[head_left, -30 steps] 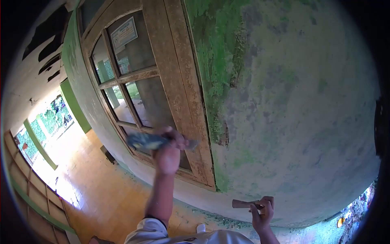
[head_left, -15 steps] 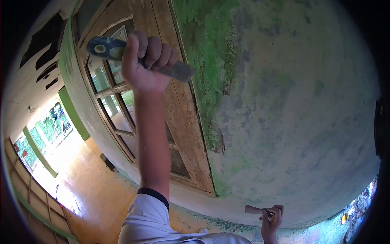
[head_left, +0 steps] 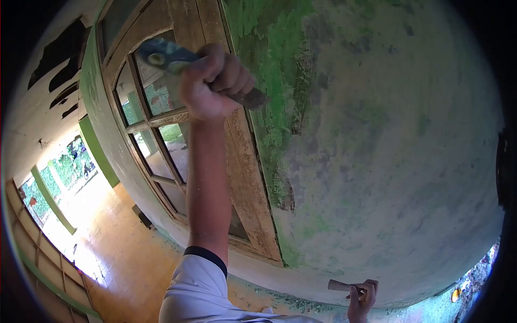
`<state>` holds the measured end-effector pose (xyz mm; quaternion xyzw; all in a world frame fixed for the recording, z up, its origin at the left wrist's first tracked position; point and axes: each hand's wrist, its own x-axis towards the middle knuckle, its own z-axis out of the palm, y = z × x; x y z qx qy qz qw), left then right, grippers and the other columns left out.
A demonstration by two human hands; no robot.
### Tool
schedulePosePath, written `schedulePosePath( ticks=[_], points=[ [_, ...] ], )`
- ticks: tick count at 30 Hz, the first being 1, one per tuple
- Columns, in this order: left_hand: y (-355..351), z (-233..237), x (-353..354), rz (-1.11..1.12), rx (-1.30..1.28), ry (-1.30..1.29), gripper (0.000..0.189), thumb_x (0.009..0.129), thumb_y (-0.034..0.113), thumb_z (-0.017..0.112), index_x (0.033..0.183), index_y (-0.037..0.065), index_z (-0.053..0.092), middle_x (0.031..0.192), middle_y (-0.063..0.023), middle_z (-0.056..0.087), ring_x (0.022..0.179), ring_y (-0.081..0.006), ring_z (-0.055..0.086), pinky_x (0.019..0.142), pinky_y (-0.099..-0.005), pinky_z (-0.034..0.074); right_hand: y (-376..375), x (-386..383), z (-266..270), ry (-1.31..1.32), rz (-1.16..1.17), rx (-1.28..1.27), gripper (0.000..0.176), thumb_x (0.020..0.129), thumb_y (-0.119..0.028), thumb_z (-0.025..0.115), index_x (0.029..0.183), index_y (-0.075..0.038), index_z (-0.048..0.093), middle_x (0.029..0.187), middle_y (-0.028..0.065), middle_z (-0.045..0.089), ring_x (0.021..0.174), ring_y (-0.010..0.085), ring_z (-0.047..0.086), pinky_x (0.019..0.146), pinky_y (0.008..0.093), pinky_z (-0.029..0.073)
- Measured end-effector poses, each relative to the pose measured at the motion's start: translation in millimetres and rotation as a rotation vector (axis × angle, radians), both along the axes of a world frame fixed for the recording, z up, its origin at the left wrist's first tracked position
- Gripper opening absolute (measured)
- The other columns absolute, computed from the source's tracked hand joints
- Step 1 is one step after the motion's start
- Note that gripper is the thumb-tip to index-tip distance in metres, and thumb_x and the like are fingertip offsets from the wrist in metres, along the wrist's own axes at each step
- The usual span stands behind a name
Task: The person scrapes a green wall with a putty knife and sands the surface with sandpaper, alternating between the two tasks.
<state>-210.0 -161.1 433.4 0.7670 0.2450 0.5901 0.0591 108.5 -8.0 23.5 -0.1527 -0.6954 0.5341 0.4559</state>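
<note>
High up, my left hand [head_left: 219,81] is wrapped tightly around a scraper [head_left: 163,54] with a dark blue handle that has a hole in its end. The scraper's flat blade pokes out past the fingers to the right, its tip at the flaking green paint [head_left: 277,102] beside the wooden frame. Low on the right, my right hand [head_left: 364,297] grips a flat, tapered grey-brown piece [head_left: 343,285], wider at its outer end and pointing left, close to the lower wall.
A wooden frame with glass panes [head_left: 242,177] runs along the left of the patchy green and grey wall [head_left: 377,161]. Paint flakes [head_left: 307,301] lie along the wall's base. Yellowish tiled floor [head_left: 134,237] stretches left toward green posts [head_left: 54,199].
My left hand has moved right with the scraper, whose handle now slopes more steeply, bringing the blade tip over the green paint. My right hand sits slightly lower.
</note>
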Motion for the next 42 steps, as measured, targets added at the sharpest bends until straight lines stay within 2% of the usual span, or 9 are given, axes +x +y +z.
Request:
schedulePosePath(
  ticks=[6, 11, 17, 24, 27, 32, 36, 39, 42],
  points=[
    [19.9, -26.8, -6.6, 0.039, -0.227, -0.037, 0.033, 0.083, 0.03, 0.048, 0.06, 0.018, 0.028, 0.045, 0.0058, 0.021, 0.038, -0.0079, 0.015, 0.038, -0.0268, 0.016, 3.7, -13.3, -6.4, 0.017, -0.009, -0.059, 0.012, 0.075, 0.007, 0.059, 0.084, 0.004, 0.051, 0.094, 0.0103, 0.039, 0.062, 0.0109, 0.052, 0.047, 0.0205, 0.053],
    [7.7, 5.1, -13.3, 0.106, -0.048, -0.095, 0.035, 0.083, 0.033, 0.049, 0.06, 0.018, 0.028, 0.045, 0.0057, 0.021, 0.038, -0.0086, 0.015, 0.039, -0.0277, 0.015, 3.2, -14.8, -2.1, 0.018, 0.018, -0.007, 0.01, 0.079, 0.003, 0.06, 0.087, 0.001, 0.053, 0.096, 0.0098, 0.042, 0.067, 0.0127, 0.053, 0.049, 0.0218, 0.054],
    [18.9, -24.9, -9.2, 0.077, -0.2, -0.147, 0.031, 0.079, 0.026, 0.048, 0.057, 0.018, 0.028, 0.044, 0.0047, 0.024, 0.036, -0.009, 0.016, 0.039, -0.0289, 0.018, 1.0, -14.8, 5.4, -0.007, 0.052, -0.013, 0.011, 0.082, -0.001, 0.063, 0.091, -0.001, 0.055, 0.098, 0.0093, 0.044, 0.071, 0.0144, 0.054, 0.05, 0.0228, 0.054],
    [13.9, -13.5, -15.1, 0.029, -0.04, -0.172, 0.034, 0.082, 0.031, 0.049, 0.059, 0.019, 0.028, 0.045, 0.0056, 0.022, 0.038, -0.0085, 0.014, 0.039, -0.028, 0.015, 6.9, -17.5, 7.6, 0.007, 0.04, 0.024, 0.01, 0.082, -0.003, 0.063, 0.09, -0.001, 0.056, 0.097, 0.0098, 0.045, 0.073, 0.0142, 0.054, 0.047, 0.0224, 0.055],
    [13.7, -20.7, -6.6, 0.107, -0.219, -0.096, 0.033, 0.081, 0.032, 0.049, 0.059, 0.019, 0.028, 0.045, 0.0058, 0.022, 0.038, -0.0082, 0.015, 0.04, -0.0274, 0.016, 6.8, -18.4, 3.5, -0.002, 0.05, 0.042, 0.009, 0.083, -0.004, 0.062, 0.09, -0.001, 0.057, 0.096, 0.0105, 0.045, 0.073, 0.0151, 0.053, 0.046, 0.0227, 0.055],
    [5.3, -4.8, -7.4, 0.18, 0.025, -0.183, 0.032, 0.079, 0.033, 0.05, 0.059, 0.019, 0.03, 0.044, 0.0049, 0.022, 0.037, -0.0097, 0.017, 0.04, -0.0274, 0.018, 12.1, -21.6, 6.5, 0.007, 0.022, 0.14, 0.009, 0.083, -0.004, 0.063, 0.09, -0.001, 0.058, 0.095, 0.0106, 0.045, 0.072, 0.0156, 0.053, 0.045, 0.0227, 0.055],
    [20.4, -37.4, -6.5, 0.169, -0.169, -0.208, 0.031, 0.079, 0.033, 0.049, 0.059, 0.019, 0.03, 0.044, 0.0047, 0.023, 0.037, -0.0094, 0.017, 0.039, -0.0277, 0.019, 9.5, -28.6, -2.6, 0.027, 0.051, -0.053, 0.011, 0.075, 0.005, 0.06, 0.081, 0.003, 0.051, 0.093, 0.0098, 0.04, 0.067, 0.0122, 0.051, 0.047, 0.0212, 0.054],
    [15.3, -22.6, -11.1, 0.162, -0.149, -0.223, 0.031, 0.078, 0.033, 0.049, 0.059, 0.019, 0.03, 0.044, 0.0048, 0.023, 0.037, -0.009, 0.018, 0.039, -0.0275, 0.019, 11.9, -23.1, 2.5, 0.0, 0.065, 0.149, 0.01, 0.083, -0.005, 0.063, 0.09, -0.001, 0.058, 0.096, 0.0106, 0.046, 0.072, 0.0155, 0.054, 0.046, 0.0229, 0.055],
    [4.2, -6.5, -13.1, 0.21, 0.005, -0.215, 0.031, 0.078, 0.032, 0.05, 0.059, 0.018, 0.03, 0.044, 0.0044, 0.023, 0.037, -0.0098, 0.018, 0.039, -0.028, 0.018, 12.2, -25.0, 0.2, -0.006, 0.043, 0.093, 0.01, 0.083, -0.005, 0.063, 0.09, -0.001, 0.058, 0.097, 0.0104, 0.046, 0.073, 0.015, 0.055, 0.046, 0.0231, 0.055]
  ],
)
